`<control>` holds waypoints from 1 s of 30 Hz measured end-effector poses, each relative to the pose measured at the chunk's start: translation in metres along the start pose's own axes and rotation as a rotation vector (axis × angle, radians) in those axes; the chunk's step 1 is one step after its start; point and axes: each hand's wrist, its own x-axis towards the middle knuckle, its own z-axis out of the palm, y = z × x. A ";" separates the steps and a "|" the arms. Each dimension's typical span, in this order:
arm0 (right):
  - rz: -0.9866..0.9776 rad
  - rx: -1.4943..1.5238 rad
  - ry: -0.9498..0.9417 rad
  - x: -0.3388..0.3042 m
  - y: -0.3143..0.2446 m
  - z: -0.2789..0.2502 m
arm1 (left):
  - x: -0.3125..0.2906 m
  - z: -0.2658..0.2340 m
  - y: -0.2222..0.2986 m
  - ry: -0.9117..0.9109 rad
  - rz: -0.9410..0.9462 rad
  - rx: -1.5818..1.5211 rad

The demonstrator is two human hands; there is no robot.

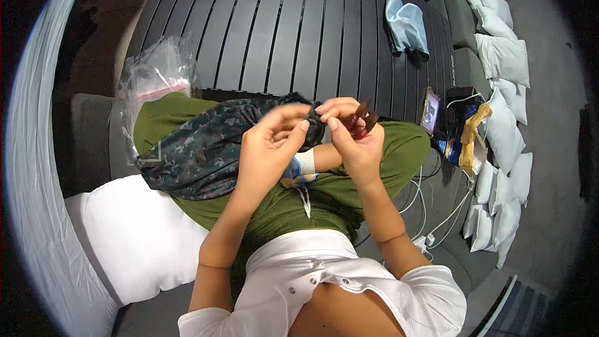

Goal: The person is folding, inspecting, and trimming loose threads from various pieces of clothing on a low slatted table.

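Over my left thigh lies a dark camouflage cloth piece [199, 143] with a black gathered end [317, 130] between and below my hands. My left hand [271, 143] is raised over that end, thumb and index finger curled close together. Whatever sits between those fingertips is too small to make out. Close by on the right, my right hand [354, 137] bends its fingers toward the left fingertips. A dark red, pointed object [368, 117] is tucked in its fingers and sticks up behind them; its exact kind is unclear.
A black slatted table [268, 31] stands ahead, with a light blue cloth [405, 24] on it. Clear plastic bags [159, 72] lie by my left knee. Right of me are a phone [430, 111], white cables [419, 203] and pillows [502, 131]. A white cushion [137, 237] lies left.
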 end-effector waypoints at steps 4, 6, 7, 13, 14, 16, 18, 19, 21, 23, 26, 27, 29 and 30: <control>0.089 0.089 0.002 0.001 -0.007 0.003 | 0.004 -0.003 0.002 -0.041 0.139 -0.130; -0.007 -0.023 -0.054 0.002 -0.007 0.000 | 0.007 -0.004 0.004 -0.083 0.256 0.028; -0.006 -0.024 -0.054 0.002 -0.009 0.000 | 0.008 -0.005 0.001 -0.084 0.256 0.027; 0.081 0.107 -0.115 0.002 -0.018 -0.001 | 0.007 -0.012 0.007 -0.331 0.061 -0.318; 0.113 0.158 -0.125 0.002 -0.020 -0.001 | 0.007 -0.011 0.008 -0.351 0.015 -0.402; 0.145 0.209 -0.133 0.001 -0.021 -0.003 | 0.011 -0.021 0.002 -0.423 -0.093 -0.407; 0.080 0.133 -0.176 0.002 -0.021 -0.005 | 0.011 -0.021 0.000 -0.464 -0.202 -0.488; 0.081 0.133 -0.176 0.001 -0.022 -0.004 | 0.010 -0.016 0.001 -0.463 -0.202 -0.488; 0.099 0.070 -0.138 0.002 -0.025 0.000 | 0.009 -0.008 0.007 -0.320 -0.181 -0.478; 0.101 0.076 -0.163 0.003 -0.031 0.001 | 0.009 -0.009 0.015 -0.324 -0.180 -0.491; 0.110 0.051 -0.196 0.002 -0.031 -0.003 | 0.011 -0.013 0.018 -0.450 -0.213 -0.352; 0.118 0.023 -0.207 0.002 -0.030 -0.004 | 0.011 -0.013 0.016 -0.449 -0.214 -0.352; 0.096 0.004 -0.210 0.002 -0.028 -0.005 | 0.012 -0.014 0.013 -0.483 -0.108 -0.295; 0.074 -0.017 -0.212 0.003 -0.028 -0.005 | 0.011 -0.015 0.012 -0.484 -0.109 -0.295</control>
